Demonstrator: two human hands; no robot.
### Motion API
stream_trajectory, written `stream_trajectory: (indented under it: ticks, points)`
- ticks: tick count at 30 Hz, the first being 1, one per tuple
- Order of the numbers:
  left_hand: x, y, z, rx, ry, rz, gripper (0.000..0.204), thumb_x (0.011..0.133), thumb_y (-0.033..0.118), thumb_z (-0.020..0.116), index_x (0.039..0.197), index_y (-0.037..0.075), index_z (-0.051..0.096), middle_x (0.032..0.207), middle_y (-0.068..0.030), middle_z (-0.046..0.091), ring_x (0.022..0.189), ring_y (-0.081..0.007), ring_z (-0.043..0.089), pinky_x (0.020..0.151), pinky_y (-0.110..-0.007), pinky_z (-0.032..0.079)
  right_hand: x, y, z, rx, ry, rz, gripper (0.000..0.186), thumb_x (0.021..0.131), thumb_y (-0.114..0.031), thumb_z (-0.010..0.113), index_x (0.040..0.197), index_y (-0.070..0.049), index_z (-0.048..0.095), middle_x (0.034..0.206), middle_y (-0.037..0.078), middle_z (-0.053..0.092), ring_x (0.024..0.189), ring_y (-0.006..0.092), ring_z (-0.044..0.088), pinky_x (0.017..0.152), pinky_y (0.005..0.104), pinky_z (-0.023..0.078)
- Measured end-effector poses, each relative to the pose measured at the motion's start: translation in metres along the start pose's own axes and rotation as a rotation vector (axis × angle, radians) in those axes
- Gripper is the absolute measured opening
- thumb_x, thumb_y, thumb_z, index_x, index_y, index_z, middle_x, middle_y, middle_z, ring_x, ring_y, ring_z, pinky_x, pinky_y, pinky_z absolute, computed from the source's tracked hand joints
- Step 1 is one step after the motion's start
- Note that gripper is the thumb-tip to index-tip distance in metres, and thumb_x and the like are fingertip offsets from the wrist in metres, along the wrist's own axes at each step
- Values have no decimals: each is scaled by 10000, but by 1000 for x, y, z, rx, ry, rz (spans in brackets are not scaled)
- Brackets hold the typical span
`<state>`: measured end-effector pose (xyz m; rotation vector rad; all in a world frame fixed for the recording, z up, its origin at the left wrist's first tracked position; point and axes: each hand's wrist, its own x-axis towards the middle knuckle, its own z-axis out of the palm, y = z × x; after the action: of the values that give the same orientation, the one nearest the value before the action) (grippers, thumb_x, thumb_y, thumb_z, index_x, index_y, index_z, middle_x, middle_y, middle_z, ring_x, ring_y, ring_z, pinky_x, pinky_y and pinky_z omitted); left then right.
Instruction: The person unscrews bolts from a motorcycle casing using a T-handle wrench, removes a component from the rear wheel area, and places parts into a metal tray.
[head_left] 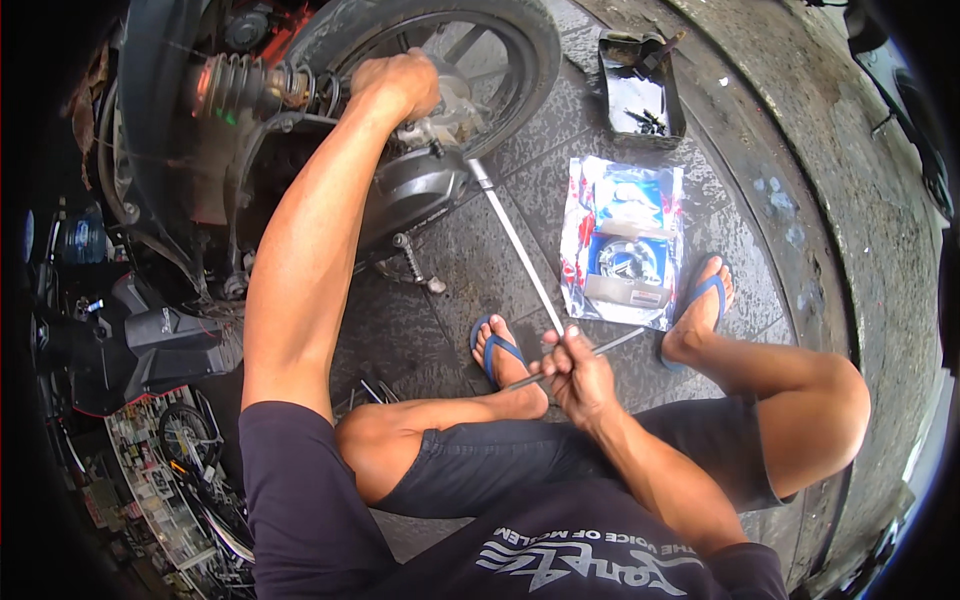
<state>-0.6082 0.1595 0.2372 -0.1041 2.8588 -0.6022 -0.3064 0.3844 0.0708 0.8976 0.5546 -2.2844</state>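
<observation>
A barefoot-style view down past bent knees to a tiled floor. Nearest, the right hand has its fingers wrapped around the crossbar junction of a T-handle wrench, with the thumb along the shaft. The wrench slants away above the floor, its far end meeting the lower rear edge of a scooter's transmission cover; whether it is seated on a fastener cannot be told. To work it well, it would seem best to keep the shaft straight in line with whatever it meets and turn the crossbar evenly, without tilting.

Toward the floor's right edge, a clear plastic bag holding blue-and-white parts packets lies just beside the right flip-flop. Beyond it, near that same edge, sits a black tray containing small dark pieces and a brush.

Farthest, the left hand reaches to the rear wheel beside its hub, fingers curled inward; their tips are hidden, so how tightly they close, and on what, cannot be told.
</observation>
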Motion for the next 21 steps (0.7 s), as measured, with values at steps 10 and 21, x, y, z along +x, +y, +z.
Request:
stream_trajectory:
  ticks: [10,21]
  points:
    - [5,4,-3,31,-28,37,389,842,74,453,1181,-92,548,1146,-296,629,1100,-411,617,936,-482,482,101,0,-120,-235,469,-22,368,1002,-363,513,980,-12,621,643,30,517,632,180,551,639,383,506]
    - [-52,0,9,-23,413,266,273,812,67,546,1062,-45,544,956,-315,638,880,-443,628,828,-531,476,166,0,-61,-1930,117,-552,231,894,-180,563,1059,-20,587,1008,245,649,906,433,654,798,476,535]
